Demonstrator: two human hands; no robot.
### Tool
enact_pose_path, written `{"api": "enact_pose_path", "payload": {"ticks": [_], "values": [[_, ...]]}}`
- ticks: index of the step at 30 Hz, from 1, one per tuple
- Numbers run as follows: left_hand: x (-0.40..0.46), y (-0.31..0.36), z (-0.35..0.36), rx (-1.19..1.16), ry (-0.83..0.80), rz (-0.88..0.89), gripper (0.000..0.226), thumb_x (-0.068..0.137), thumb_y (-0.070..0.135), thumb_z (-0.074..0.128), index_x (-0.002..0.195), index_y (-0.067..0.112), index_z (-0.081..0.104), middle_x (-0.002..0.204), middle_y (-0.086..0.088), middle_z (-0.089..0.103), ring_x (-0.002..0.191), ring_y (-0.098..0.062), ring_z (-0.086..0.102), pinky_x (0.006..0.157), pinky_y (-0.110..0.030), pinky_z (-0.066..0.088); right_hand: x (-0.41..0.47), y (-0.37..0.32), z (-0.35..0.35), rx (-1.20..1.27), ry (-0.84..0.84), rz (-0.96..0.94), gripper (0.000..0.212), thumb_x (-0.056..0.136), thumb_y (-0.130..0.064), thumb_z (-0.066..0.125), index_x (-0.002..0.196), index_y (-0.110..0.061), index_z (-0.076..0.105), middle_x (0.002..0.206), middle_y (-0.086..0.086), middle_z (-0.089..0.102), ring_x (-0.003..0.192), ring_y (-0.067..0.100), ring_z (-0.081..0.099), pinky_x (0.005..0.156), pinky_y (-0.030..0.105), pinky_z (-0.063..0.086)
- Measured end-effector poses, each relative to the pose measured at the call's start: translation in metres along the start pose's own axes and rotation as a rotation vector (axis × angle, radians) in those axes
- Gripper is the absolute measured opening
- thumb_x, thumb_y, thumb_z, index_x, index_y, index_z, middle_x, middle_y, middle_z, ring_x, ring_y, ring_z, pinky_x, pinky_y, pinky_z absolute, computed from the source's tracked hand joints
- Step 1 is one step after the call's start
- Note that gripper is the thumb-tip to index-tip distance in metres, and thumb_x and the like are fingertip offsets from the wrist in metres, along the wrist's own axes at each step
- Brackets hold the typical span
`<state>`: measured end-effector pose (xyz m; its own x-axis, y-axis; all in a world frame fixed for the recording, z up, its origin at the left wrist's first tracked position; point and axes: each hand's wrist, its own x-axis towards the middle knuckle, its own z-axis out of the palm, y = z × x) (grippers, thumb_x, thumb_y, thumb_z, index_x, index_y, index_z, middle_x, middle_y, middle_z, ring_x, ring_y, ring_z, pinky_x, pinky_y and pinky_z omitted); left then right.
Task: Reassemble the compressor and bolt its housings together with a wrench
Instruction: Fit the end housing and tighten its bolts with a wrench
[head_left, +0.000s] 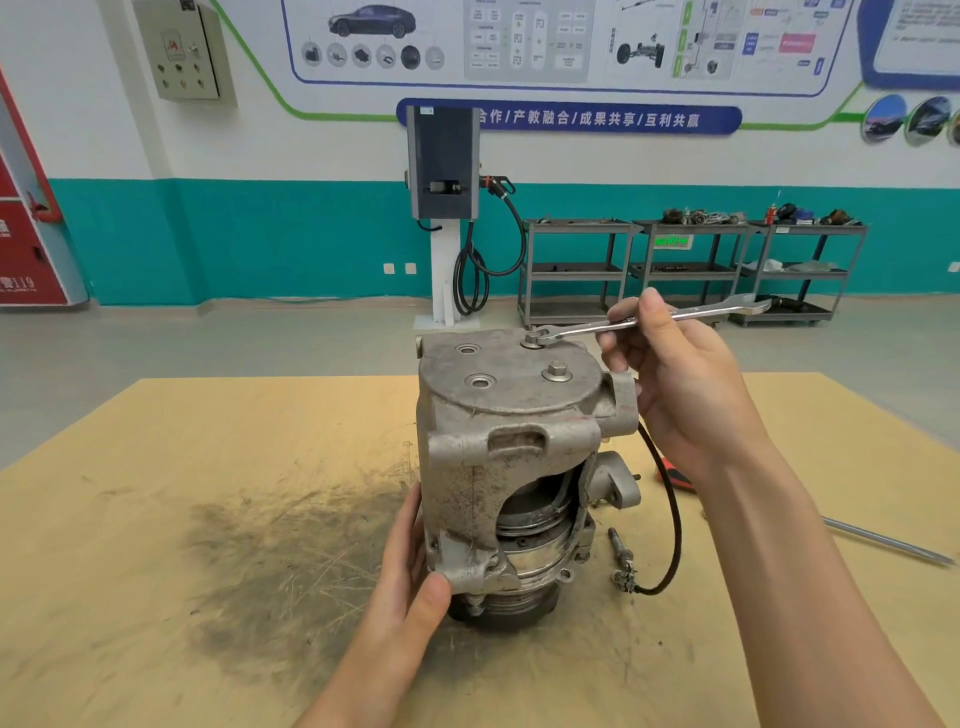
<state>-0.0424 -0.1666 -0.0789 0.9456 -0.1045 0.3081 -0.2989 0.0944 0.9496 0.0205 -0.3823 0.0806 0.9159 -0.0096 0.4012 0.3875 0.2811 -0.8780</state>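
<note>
One compressor (519, 467) is seen between two hands, one wrench (644, 320) in the right, two bolts (557, 371) under it, and three carts (691, 270) beyond.

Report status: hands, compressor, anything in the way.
Left hand braces the compressor low on its side. Right hand holds the wrench, its end on the far top bolt. Near bolt in; nothing blocking.
</note>
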Motion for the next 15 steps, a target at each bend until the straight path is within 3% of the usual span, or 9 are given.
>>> {"api": "enact_pose_path", "payload": {"ticks": [5, 8, 12, 15], "values": [[0.002, -0.002, 0.000, 0.000, 0.023, 0.008, 0.109, 0.051, 0.089, 0.065, 0.141, 0.042, 0.025, 0.134, 0.044, 0.042, 0.129, 0.015, 0.040, 0.092, -0.003, 0.039, -0.001, 0.002, 0.001, -0.084, -0.041, -0.054, 0.029, 0.101, -0.030, 0.042, 0.088, -0.016, 0.064, 0.069, -0.006, 0.062, 0.062, 0.007, 0.048, 0.049, 0.017, 0.036], [0.003, -0.006, 0.000, 0.026, 0.028, 0.011, 0.109, 0.056, 0.088, 0.065, 0.145, 0.038, 0.025, 0.141, 0.036, 0.041, 0.135, 0.006, 0.039, 0.099, -0.010, 0.040, -0.005, 0.001, 0.006, -0.353, 0.020, -0.325, 0.025, 0.100, -0.027, 0.049, 0.083, -0.019, 0.064, 0.069, -0.009, 0.060, 0.067, 0.007, 0.052, 0.059, 0.019, 0.041], [0.002, -0.014, -0.003, 0.092, 0.033, 0.005, 0.102, 0.058, 0.090, 0.059, 0.146, 0.050, 0.026, 0.153, 0.024, 0.034, 0.143, -0.003, 0.031, 0.117, -0.042, 0.031, -0.012, -0.005, 0.017, -0.827, -0.018, -0.704, 0.021, 0.095, -0.035, 0.050, 0.087, -0.020, 0.063, 0.074, -0.011, 0.059, 0.069, 0.005, 0.055, 0.062, 0.026, 0.045], [0.003, -0.016, -0.004, 0.113, 0.032, -0.021, 0.096, 0.055, 0.093, 0.057, 0.141, 0.060, 0.027, 0.156, 0.022, 0.029, 0.145, -0.004, 0.026, 0.119, -0.052, 0.024, -0.015, -0.011, 0.021, -0.969, -0.005, -0.744, 0.030, 0.094, -0.039, 0.048, 0.091, -0.016, 0.066, 0.077, -0.009, 0.061, 0.071, 0.011, 0.059, 0.061, 0.038, 0.051]]}}
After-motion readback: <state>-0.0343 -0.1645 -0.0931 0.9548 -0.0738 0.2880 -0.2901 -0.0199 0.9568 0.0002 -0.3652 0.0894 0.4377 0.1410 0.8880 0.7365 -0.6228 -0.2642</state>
